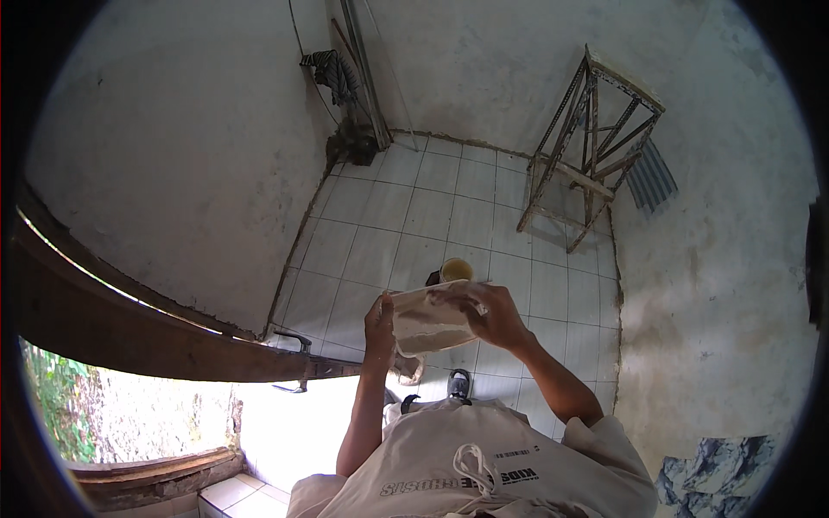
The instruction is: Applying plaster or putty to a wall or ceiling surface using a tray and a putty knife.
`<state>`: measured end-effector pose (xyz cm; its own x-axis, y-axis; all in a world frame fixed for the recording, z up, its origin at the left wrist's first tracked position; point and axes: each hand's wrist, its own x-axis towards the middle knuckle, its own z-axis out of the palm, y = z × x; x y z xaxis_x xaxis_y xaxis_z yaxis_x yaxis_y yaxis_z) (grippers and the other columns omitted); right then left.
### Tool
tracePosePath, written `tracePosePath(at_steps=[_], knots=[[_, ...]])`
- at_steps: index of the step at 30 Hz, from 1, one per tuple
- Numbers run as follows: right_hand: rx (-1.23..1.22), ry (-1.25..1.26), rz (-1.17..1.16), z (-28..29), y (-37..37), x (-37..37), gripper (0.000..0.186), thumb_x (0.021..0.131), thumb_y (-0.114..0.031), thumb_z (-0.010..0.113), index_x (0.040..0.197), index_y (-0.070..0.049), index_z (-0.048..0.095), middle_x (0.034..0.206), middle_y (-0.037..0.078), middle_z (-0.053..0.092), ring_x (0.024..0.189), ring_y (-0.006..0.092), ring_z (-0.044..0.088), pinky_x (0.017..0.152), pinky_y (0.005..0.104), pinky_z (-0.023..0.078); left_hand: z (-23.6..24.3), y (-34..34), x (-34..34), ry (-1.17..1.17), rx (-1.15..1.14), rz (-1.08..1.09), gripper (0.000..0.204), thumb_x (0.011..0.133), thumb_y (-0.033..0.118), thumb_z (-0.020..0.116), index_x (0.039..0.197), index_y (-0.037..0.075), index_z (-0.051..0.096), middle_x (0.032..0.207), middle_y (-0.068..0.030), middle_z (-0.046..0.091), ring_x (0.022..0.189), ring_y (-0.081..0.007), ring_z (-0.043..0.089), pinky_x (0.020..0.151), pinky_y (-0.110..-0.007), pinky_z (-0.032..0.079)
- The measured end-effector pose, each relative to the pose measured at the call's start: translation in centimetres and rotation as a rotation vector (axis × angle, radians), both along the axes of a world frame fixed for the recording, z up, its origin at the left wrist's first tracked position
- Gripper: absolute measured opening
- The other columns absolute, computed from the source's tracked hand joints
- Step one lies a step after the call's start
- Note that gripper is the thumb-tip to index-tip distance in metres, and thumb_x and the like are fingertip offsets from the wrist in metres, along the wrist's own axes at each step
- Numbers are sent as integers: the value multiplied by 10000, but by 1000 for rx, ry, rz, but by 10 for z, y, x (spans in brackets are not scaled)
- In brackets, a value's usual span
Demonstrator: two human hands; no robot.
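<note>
A pale rectangular tray [429, 339] with whitish material smeared inside is held up in front of my body. My left hand [378, 328] is closed on its left end, thumb at the rim. At the far right corner my right hand [494, 312] grips the tray, its fingers bent over the rim and reaching across the inside. The fingertips look smeared with the pale stuff. Just beyond the tray, a round container [457, 269] with yellowish contents stands on the floor, partly hidden by the tray.
The white tiled floor [354, 242] meets stained plaster walls. A tall spattered stand [591, 155] leans at the far right beside a corrugated sheet [652, 177]. Long poles [367, 78] and a hanging striped cloth [332, 76] occupy the far left corner. An open wooden door [173, 332] is at left.
</note>
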<state>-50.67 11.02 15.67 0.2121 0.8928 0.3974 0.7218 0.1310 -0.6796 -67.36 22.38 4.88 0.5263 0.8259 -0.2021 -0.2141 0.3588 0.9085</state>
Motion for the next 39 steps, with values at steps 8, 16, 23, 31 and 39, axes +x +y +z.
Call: tracePosePath(at_steps=[8, 16, 23, 31, 39], knots=[[-170, -199, 123, -15, -3, 4, 264, 795, -73, 668, 1059, -96, 661, 838, 106, 662, 708, 267, 668, 649, 392, 556, -12, 6, 2, -26, -49, -1, 389, 1002, 388, 479, 1052, 22, 600, 907, -15, 588, 839, -97, 532, 775, -254, 437], [-15, -300, 184, -28, -1, -10, 207, 771, -32, 682, 973, -54, 639, 879, 99, 685, 714, 269, 670, 646, 371, 564, -22, 17, 0, 15, 8, 38, 377, 1004, 377, 481, 1033, 24, 610, 870, 7, 558, 808, -83, 500, 752, -247, 427], [-69, -254, 148, -17, 6, -1, 225, 760, -28, 683, 976, -69, 639, 812, 77, 663, 703, 262, 662, 632, 383, 563, -10, 12, 2, -42, -36, 27, 384, 1000, 383, 488, 1034, 21, 610, 848, 14, 556, 770, -72, 482, 721, -238, 421], [-14, -351, 261, -33, 2, -11, 289, 748, -18, 681, 1026, -84, 640, 863, 76, 665, 717, 246, 659, 628, 377, 552, -26, 17, -5, 30, -26, 26, 390, 1000, 384, 487, 1050, 19, 615, 849, 7, 567, 776, -76, 508, 704, -245, 438], [51, -472, 107, -32, 11, -1, 465, 663, -18, 715, 1105, -121, 613, 946, 61, 665, 838, 248, 660, 764, 380, 554, 13, 9, 2, -31, -5, -107, 379, 998, 374, 492, 1058, 23, 622, 903, -18, 609, 823, -90, 559, 741, -249, 464]])
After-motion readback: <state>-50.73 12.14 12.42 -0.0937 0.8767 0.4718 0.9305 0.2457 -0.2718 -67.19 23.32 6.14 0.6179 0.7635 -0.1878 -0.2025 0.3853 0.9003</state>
